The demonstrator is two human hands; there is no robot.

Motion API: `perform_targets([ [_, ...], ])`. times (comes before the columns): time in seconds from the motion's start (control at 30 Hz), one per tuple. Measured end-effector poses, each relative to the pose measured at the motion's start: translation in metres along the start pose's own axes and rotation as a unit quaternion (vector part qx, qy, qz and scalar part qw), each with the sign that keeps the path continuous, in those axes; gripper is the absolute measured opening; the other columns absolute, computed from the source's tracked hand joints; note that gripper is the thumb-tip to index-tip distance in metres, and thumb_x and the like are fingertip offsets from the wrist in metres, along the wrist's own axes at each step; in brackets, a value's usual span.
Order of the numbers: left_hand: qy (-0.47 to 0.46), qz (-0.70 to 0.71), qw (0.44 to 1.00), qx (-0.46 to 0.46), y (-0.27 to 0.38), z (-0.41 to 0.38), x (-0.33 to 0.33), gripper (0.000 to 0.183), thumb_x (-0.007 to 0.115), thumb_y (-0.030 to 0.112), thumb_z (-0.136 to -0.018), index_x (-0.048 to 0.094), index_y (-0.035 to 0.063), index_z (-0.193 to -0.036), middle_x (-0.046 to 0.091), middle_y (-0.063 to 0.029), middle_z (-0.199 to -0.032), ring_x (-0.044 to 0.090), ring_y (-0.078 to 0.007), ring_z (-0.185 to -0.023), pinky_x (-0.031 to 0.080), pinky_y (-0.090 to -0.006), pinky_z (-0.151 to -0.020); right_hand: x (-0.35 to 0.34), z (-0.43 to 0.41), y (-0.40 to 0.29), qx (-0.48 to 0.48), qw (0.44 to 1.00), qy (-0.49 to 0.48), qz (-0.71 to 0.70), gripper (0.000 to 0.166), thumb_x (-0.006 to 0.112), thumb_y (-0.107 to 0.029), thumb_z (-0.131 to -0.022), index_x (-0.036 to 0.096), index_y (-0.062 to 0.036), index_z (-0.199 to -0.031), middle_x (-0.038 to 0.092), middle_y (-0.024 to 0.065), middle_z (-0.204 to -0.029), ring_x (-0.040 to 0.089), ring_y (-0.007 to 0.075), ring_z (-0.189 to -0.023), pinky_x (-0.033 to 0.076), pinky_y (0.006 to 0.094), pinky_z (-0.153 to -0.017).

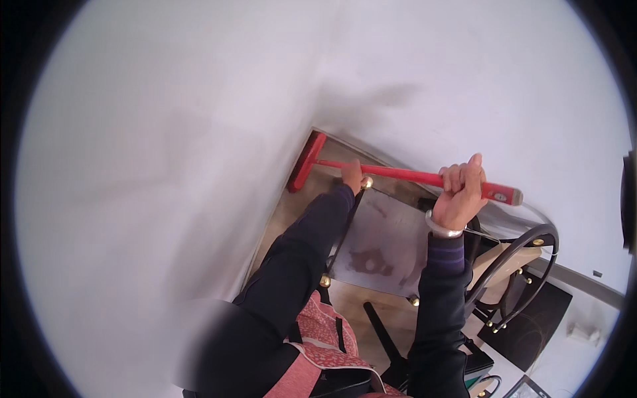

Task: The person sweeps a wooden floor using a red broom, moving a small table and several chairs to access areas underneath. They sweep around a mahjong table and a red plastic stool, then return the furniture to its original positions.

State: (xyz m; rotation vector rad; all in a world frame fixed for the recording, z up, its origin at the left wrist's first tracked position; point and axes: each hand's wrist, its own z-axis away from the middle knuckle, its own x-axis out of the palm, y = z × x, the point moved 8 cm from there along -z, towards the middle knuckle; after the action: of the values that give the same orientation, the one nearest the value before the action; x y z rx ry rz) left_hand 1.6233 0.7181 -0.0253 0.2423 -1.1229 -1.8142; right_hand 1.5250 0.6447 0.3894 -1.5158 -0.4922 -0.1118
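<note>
A red broom point(398, 172) lies across the view, its wide red head point(309, 161) with dark bristles low against the left wall near the corner. My left hand point(352, 176) grips the thin part of the handle, close to the broom head and beside a gold-coloured ball on a small table. My right hand point(460, 191) is wrapped around the thick upper handle, near its end, with a silver bangle at the wrist. Below the handle, between my arms, is the small table's square glass-like top point(380, 244), with brownish patches showing on it.
White walls point(423, 74) meet in a corner ahead, with a strip of wood-look floor point(273, 224) along the left one. At right stand a curved black tube frame point(527, 236) and a beige panel. A black bar point(380, 326) and a pink patterned bag point(328, 331) are below.
</note>
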Motion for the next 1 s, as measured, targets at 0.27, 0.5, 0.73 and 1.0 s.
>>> perform_targets([
  [0.27,-0.032,-0.07,0.97,-0.232,-0.021,0.092,0.007,0.022,0.05,0.024,-0.07,0.051,0.0022,-0.073,0.05,-0.007,-0.064,0.051,-0.0206,-0.054,0.045,-0.0334,-0.044,-0.054,0.087,-0.029,-0.021,0.99,0.122,0.067,0.031,0.048,-0.015,-0.086,0.033,-0.0092,-0.059,0.03,-0.0022,-0.049,0.025,0.0073,-0.045,0.027,0.0234,-0.047],
  [0.5,-0.027,0.016,0.983,-0.182,0.022,0.136,0.018,0.02,0.052,0.023,-0.069,0.049,0.0038,-0.064,0.048,-0.0049,-0.059,0.048,-0.0162,-0.048,0.042,-0.0307,-0.04,-0.002,0.103,-0.088,-0.054,0.973,-0.196,0.112,0.026,0.047,-0.018,-0.081,0.039,-0.0046,-0.06,0.039,0.0043,-0.055,0.037,0.0147,-0.053,0.035,0.0323,-0.06],
  [0.73,0.025,0.038,0.977,-0.21,-0.03,0.137,-0.029,0.019,0.053,0.025,-0.069,0.048,0.0072,-0.064,0.046,-0.0029,-0.056,0.045,-0.0149,-0.047,0.043,-0.0295,-0.041,-0.029,0.113,-0.032,0.018,0.979,-0.151,0.137,0.031,0.048,-0.015,-0.083,0.044,0.0016,-0.057,0.043,0.0031,-0.053,0.039,0.0118,-0.049,0.034,0.0247,-0.051],
  [1.0,0.189,0.116,0.922,-0.316,-0.121,0.274,-0.14,0.019,0.054,0.032,-0.071,0.047,0.0141,-0.071,0.044,0.0004,-0.054,0.043,-0.0126,-0.043,0.046,-0.0316,-0.048,-0.043,0.198,-0.015,0.131,0.935,-0.223,0.244,0.023,0.053,-0.011,-0.081,0.051,0.0008,-0.062,0.048,0.0022,-0.058,0.045,0.0098,-0.055,0.036,0.0238,-0.05],
])
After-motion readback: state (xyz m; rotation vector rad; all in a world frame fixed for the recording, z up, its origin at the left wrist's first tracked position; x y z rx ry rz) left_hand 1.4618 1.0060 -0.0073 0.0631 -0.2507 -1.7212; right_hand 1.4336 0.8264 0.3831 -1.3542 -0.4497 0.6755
